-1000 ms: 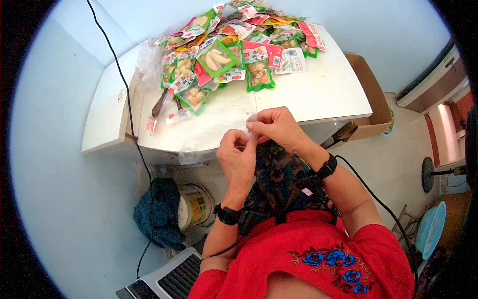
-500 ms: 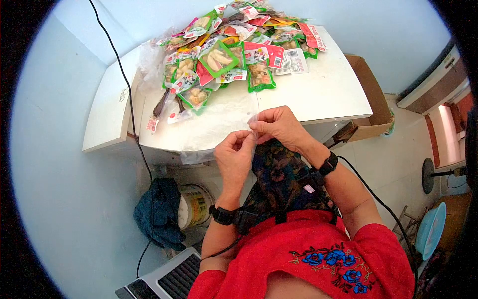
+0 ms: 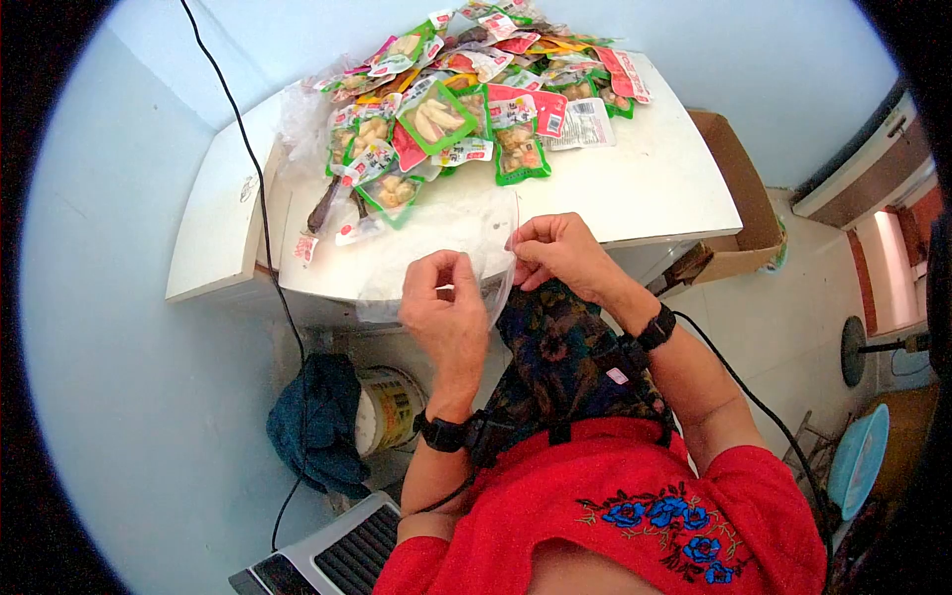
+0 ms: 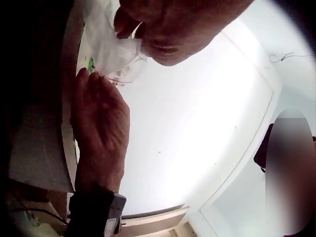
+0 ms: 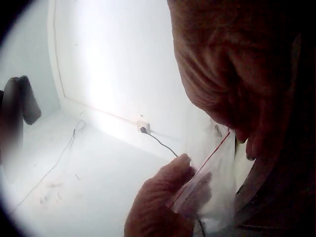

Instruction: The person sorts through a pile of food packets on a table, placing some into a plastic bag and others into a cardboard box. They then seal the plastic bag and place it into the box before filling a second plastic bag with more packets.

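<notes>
A clear plastic zip bag (image 3: 488, 226) with a thin red line along its mouth hangs between the two hands, at the table's front edge. My left hand (image 3: 446, 307) pinches one side of it. In the right wrist view, that hand's thumb lies outside the bag (image 5: 217, 202) and its fingers show through the film. The right hand (image 3: 565, 256) pinches the other end of the mouth between thumb and fingers. In the left wrist view, the bag (image 4: 116, 54) is bunched below the left hand (image 4: 182, 29), beside the right fingertips.
Many sealed food packets (image 3: 436, 119) are heaped at the back of the white table (image 3: 654, 188). A cardboard box (image 3: 739, 188) stands at its right. Below are a bucket (image 3: 389, 409) and a dark blue cloth (image 3: 315, 426). A black cable (image 3: 260, 188) hangs at left.
The left hand has moved left, away from the right hand, and the bag's mouth now stretches between them. My right hand has shifted slightly right.
</notes>
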The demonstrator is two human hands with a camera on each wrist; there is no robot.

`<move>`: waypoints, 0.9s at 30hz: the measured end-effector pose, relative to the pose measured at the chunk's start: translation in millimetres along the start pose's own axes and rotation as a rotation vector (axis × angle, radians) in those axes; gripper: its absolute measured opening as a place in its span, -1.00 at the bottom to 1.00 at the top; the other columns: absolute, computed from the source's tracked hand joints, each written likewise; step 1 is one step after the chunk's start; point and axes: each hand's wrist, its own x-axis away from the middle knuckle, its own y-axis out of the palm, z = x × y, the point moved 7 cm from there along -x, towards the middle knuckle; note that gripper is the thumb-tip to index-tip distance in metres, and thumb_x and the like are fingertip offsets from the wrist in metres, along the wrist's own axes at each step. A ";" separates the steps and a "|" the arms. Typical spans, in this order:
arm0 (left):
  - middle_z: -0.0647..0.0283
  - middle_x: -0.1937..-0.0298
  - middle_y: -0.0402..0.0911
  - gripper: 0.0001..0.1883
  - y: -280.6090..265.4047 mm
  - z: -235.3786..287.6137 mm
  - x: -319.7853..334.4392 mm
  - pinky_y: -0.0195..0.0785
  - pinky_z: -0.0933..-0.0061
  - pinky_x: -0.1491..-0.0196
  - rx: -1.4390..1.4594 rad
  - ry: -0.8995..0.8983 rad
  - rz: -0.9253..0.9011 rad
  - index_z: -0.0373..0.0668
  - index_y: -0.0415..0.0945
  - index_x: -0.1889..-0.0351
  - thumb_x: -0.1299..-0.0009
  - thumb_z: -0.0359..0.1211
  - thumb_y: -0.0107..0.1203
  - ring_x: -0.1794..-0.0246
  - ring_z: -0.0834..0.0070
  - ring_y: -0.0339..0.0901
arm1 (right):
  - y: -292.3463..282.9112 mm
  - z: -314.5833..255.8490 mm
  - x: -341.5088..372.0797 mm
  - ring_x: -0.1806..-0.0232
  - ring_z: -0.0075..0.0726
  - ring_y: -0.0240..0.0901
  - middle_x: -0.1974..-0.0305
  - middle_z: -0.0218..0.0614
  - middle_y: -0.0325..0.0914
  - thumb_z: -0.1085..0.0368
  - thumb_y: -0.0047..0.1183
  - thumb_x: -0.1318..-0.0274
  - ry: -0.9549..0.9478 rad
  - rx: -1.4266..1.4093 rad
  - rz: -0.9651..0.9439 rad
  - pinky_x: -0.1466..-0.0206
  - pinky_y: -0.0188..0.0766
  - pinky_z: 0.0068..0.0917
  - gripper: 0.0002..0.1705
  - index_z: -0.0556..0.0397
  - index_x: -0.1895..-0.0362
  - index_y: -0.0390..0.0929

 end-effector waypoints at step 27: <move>0.15 0.31 0.55 -0.92 -1.8 18.7 4.1 0.44 0.24 0.34 -0.335 0.415 0.089 -0.19 0.53 0.26 -0.32 -0.50 0.16 0.35 0.15 0.55 | 67.5 -36.9 30.6 0.22 -0.16 0.51 0.30 -0.26 0.50 0.35 0.19 0.21 -1.127 1.310 -0.072 0.33 0.50 -0.26 -0.84 0.10 0.46 0.52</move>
